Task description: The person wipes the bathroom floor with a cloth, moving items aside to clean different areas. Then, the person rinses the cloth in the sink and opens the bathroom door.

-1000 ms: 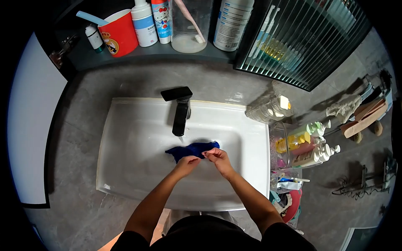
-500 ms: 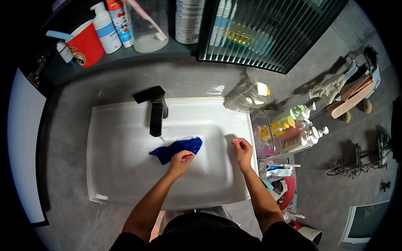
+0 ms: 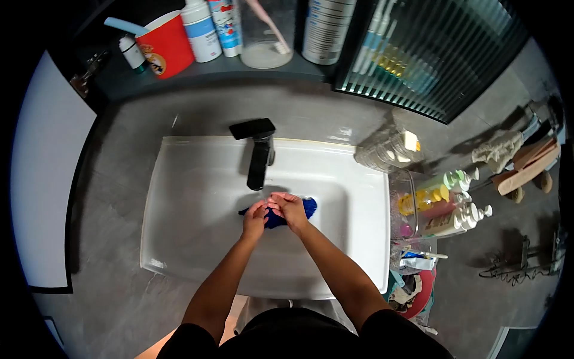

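Observation:
A wet-looking blue cloth [image 3: 309, 207] lies in the white sink [image 3: 197, 239], just below the black faucet [image 3: 258, 161]. Over the cloth's left part is my left hand [image 3: 255, 218], its fingers curled. My right hand [image 3: 287, 209] is beside it, fingers bent toward the left hand and near the faucet's spout. The two hands meet or nearly touch at the fingertips. Whether anything small is between the fingers cannot be made out. Both hands hide much of the cloth.
Pump bottles [image 3: 457, 218] stand in a clear rack right of the sink, near a ribbed clear container [image 3: 382, 152]. A shelf [image 3: 227, 72] above holds a red cup [image 3: 167, 45] and a toothbrush in a clear cup [image 3: 267, 51]. Cloths hang at the right [image 3: 496, 149].
My right hand has come back left from the sink's right side to beside my left hand. The left hand has moved up toward the spout. The camera view has shifted too.

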`<state>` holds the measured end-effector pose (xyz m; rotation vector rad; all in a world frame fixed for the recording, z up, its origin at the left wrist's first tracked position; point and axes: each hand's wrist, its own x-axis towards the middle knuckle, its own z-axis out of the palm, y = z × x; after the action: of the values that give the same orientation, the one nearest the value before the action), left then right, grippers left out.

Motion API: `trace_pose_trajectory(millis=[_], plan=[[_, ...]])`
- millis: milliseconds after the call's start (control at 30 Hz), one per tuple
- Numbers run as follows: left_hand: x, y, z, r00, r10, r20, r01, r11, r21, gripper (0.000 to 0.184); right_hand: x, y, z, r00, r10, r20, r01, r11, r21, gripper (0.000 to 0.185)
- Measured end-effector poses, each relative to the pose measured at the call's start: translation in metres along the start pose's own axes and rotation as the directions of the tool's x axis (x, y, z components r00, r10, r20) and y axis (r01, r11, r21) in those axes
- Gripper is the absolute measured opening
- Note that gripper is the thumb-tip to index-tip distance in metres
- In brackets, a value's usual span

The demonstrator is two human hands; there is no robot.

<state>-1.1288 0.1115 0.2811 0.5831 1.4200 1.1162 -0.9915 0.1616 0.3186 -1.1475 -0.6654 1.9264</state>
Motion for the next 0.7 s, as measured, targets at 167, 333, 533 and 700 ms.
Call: trace_pose_trajectory(millis=[167,333,533,700], plan=[[-0.004,0.022,-0.025,1.0,0.01,-0.009,-0.01,1.0,-0.006,0.029,0.03,0.007,0.016,0.992,0.074,0.104,-0.084,0.992,0.092,0.018],[-0.006,0.023,-0.034,1.0,0.0,0.022,0.001,0.999,-0.051,0.033,0.036,0.013,0.017,0.985,0.123,0.124,-0.144,0.973,0.181,0.024],[-0.004,0.025,-0.035,1.0,-0.013,0.024,0.014,0.998,-0.058,0.035,0.031,0.011,0.011,0.981,0.13,0.145,-0.149,0.981,0.126,0.017],[0.002,0.019,-0.032,0.998,-0.019,0.054,0.022,0.999,-0.05,0.036,0.014,-0.005,0.014,0.992,0.086,0.09,-0.079,0.994,-0.075,0.016]])
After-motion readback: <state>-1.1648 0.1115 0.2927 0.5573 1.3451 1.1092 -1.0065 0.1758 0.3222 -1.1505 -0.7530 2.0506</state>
